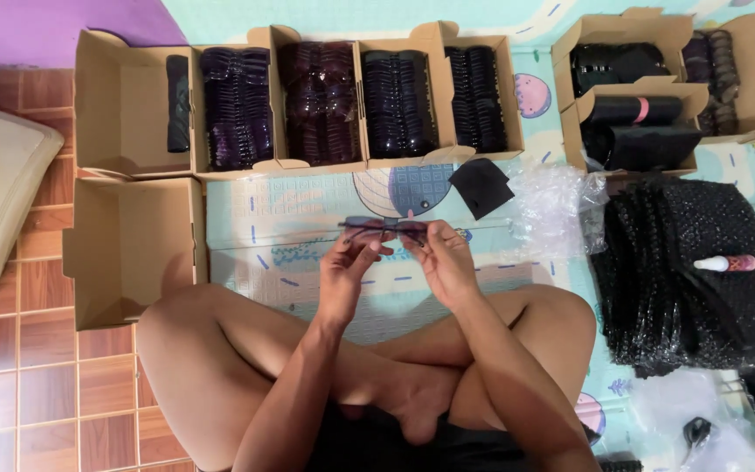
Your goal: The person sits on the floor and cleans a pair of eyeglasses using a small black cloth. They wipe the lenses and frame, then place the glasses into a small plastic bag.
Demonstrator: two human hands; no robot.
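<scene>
Seated cross-legged figure, seen from above. The left hand point(345, 278) and right hand point(447, 262), raised before the knees with fingers pinched, hold a pair of dark-tinted, thin-framed sunglasses point(384, 227) by its ends over the pastel foam play mat point(308, 210). Beyond stands a row of open brown cardboard boxes point(308, 100) packed with dark glasses; one empty cardboard box point(128, 249) lies at left.

Soft even daylight falling from above, faint shadows pooling inside the open brown cardboard boxes point(133, 253), glare glinting on the crinkled clear plastic wrap point(557, 205), edges bending slightly, focus holding sharp.
</scene>
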